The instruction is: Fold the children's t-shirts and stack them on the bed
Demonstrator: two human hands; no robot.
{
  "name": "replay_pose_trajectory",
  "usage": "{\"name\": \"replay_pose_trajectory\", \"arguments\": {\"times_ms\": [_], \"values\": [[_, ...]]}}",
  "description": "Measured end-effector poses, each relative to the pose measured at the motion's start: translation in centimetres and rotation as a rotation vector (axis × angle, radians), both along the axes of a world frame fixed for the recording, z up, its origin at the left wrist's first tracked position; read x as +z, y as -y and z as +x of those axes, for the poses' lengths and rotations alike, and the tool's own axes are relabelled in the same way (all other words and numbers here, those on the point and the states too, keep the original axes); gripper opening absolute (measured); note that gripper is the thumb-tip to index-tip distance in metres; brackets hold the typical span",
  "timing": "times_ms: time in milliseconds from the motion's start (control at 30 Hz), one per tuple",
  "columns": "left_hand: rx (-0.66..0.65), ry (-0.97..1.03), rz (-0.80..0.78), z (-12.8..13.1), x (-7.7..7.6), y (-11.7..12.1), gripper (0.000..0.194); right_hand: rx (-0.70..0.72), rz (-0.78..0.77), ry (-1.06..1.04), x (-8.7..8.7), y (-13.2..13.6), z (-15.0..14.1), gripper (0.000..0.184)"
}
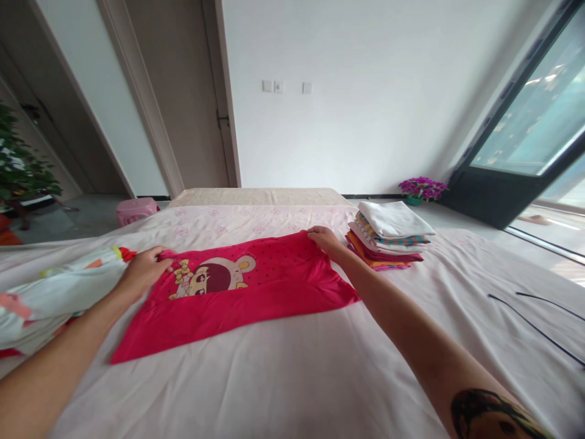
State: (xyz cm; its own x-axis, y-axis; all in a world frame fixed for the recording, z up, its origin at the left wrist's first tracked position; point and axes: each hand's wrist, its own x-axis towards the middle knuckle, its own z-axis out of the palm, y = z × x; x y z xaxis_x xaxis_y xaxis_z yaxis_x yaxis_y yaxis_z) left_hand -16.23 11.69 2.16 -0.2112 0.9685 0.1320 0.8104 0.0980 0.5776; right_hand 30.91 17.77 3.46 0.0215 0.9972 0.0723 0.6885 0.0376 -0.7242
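A red shirt [274,274] with a cartoon bear-eared figure and small dark dots lies spread on the pale sheet, its near part folded over the print. My left hand [147,268] pinches its far left corner. At the far right corner, my right hand [323,238] grips the cloth between thumb and fingers. Just beyond my right hand stands a stack of folded clothes [393,235], a white piece on top. Left of my left hand is a loose heap of white clothes [82,286] with coloured patches, partly hidden by my forearm.
The pale sheet [292,390] covers a wide surface. Two dark cords [534,326] lie at the right. Past the far edge are a pink stool [137,210], a pot of purple flowers [423,190] and a white wall [365,122]. A leafy plant [22,164] stands far left.
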Motion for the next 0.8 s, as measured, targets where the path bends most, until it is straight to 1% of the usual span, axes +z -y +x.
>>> {"name": "replay_pose_trajectory", "arguments": {"times_ms": [100,133,200,267,333,400,433,500,567,633,700,800], "values": [[-0.061,0.162,-0.002,-1.0,0.7,3.6,0.042,0.079,0.136,-0.302,0.4,3.5,2.0,0.022],[-0.089,0.167,-0.006,-1.4,0.6,4.8,0.040,0.118,0.155,-0.368,0.3,4.8,2.7,0.021],[-0.152,0.093,-0.023,-2.0,0.0,6.9,0.035,0.205,0.133,-0.394,-0.3,7.0,3.9,0.021],[-0.212,0.005,-0.051,-2.1,-1.0,8.4,0.032,0.289,0.070,-0.320,-1.2,8.6,4.6,0.030],[-0.241,-0.044,-0.069,-1.7,-1.9,9.4,0.034,0.341,0.036,-0.175,-2.0,9.5,4.9,0.048],[-0.245,-0.060,-0.048,-1.1,-2.7,9.9,0.037,0.372,0.072,0.033,-2.4,10.0,4.8,0.062],[-0.242,-0.066,-0.031,-0.9,-2.9,10.0,0.036,0.386,0.107,0.143,-2.5,10.1,4.7,0.064],[-0.224,-0.077,0.005,-0.6,-3.3,10.2,0.033,0.397,0.164,0.332,-2.4,10.3,4.4,0.060],[-0.170,-0.081,0.037,-0.7,-3.7,10.5,0.030,0.383,0.180,0.416,-2.2,10.5,4.2,0.051],[-0.098,-0.079,0.060,-1.0,-4.2,10.9,0.030,0.356,0.188,0.381,-2.0,10.6,4.3,0.043],[-0.072,-0.079,0.065,-1.4,-4.8,11.4,0.029,0.321,0.223,0.275,-2.0,10.8,4.7,0.033],[-0.151,-0.118,0.088,-1.9,-5.7,11.8,0.024,0.232,0.274,0.147,-2.1,11.1,5.5,0.022]]}}
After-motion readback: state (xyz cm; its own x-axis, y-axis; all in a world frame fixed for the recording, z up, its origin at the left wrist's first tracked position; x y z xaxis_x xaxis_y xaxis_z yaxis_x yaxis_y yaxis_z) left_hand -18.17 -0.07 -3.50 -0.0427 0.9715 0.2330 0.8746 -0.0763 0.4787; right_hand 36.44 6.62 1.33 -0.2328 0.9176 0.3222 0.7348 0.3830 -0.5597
